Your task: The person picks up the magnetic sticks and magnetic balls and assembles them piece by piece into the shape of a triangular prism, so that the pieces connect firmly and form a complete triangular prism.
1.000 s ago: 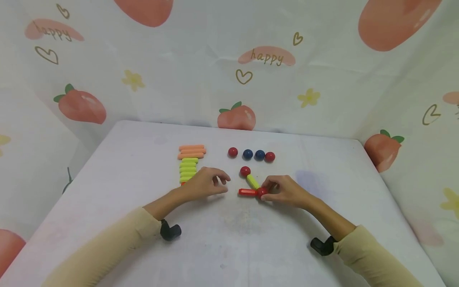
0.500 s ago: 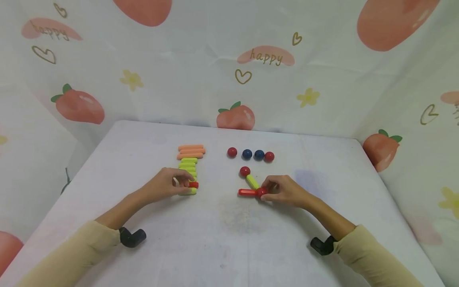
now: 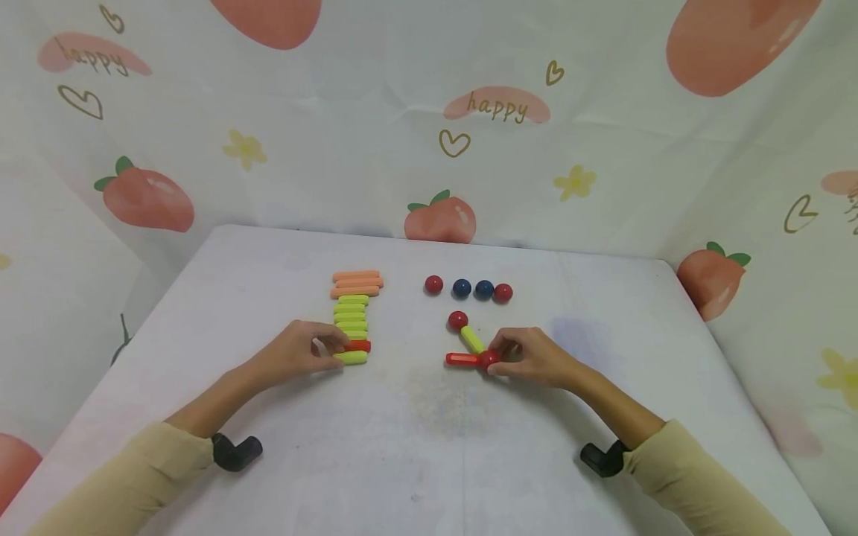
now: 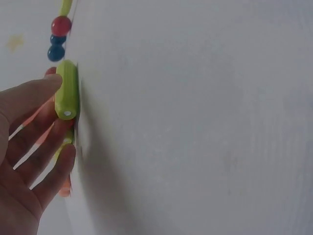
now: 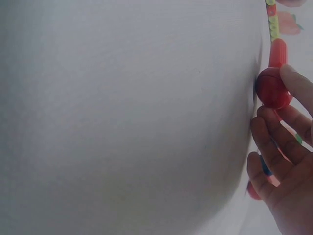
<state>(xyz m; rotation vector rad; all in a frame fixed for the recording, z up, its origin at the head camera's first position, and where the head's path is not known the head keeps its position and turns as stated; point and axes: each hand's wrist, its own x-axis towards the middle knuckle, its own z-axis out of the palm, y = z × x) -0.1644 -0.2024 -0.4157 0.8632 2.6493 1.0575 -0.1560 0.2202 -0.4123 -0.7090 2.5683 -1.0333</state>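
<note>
In the head view, a column of yellow-green sticks [image 3: 351,318] has a red stick [image 3: 359,346] near its front end. My left hand [image 3: 295,351] is at the left ends of that red stick and the frontmost yellow-green stick [image 4: 67,90]. The thumb presses the yellow-green stick's near side, with fingers behind it. My right hand [image 3: 536,357] pinches a red ball [image 5: 273,88] between thumb and fingers. Another red stick [image 3: 462,359] joins this ball on the left. A yellow-green stick [image 3: 472,340] runs from it to a second red ball [image 3: 459,320].
Several orange sticks [image 3: 357,284] lie behind the yellow-green column. Farther back, a row holds a red ball [image 3: 433,284], two blue balls [image 3: 473,289] and another red ball [image 3: 503,292]. A printed cloth [image 3: 603,134] hangs behind the white table [image 3: 375,461].
My left hand has moved left from beside the joined pieces to the front of the stick column, then slightly farther left along the sticks. The right hand keeps its hold on the red ball.
</note>
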